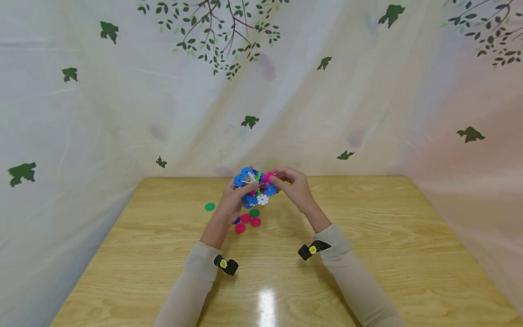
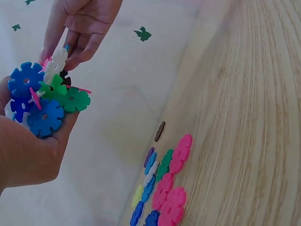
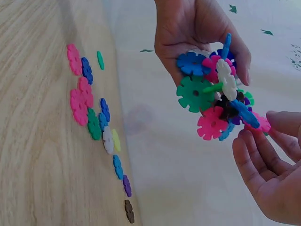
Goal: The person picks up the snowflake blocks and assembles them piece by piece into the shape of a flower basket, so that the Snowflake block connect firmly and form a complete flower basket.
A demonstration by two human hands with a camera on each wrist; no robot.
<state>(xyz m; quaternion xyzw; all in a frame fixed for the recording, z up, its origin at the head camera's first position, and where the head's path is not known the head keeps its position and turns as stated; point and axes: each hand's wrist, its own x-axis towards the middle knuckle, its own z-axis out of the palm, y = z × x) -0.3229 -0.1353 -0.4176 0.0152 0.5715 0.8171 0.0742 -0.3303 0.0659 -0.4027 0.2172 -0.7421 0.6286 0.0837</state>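
A cluster of interlocked plastic snowflake discs (image 1: 252,200), in blue, white, green, pink and black, is held up above the table. My left hand (image 1: 232,200) grips it from the left, thumb over the near side and palm beneath. On the right, my right hand (image 1: 296,187) pinches a pink disc (image 3: 260,123) at the cluster's edge between thumb and fingers. Seen from the right wrist, a green disc (image 3: 195,93) and a white disc (image 3: 226,80) jut from the cluster. The left wrist view shows blue discs (image 2: 45,117) by the left palm.
Loose discs lie on the wooden table (image 1: 367,254) under the hands, among them pink ones (image 1: 240,228) and a green one (image 1: 254,213). Another green disc (image 1: 210,206) lies farther left. Behind the table hangs a pale curtain (image 1: 286,104) printed with leaves.
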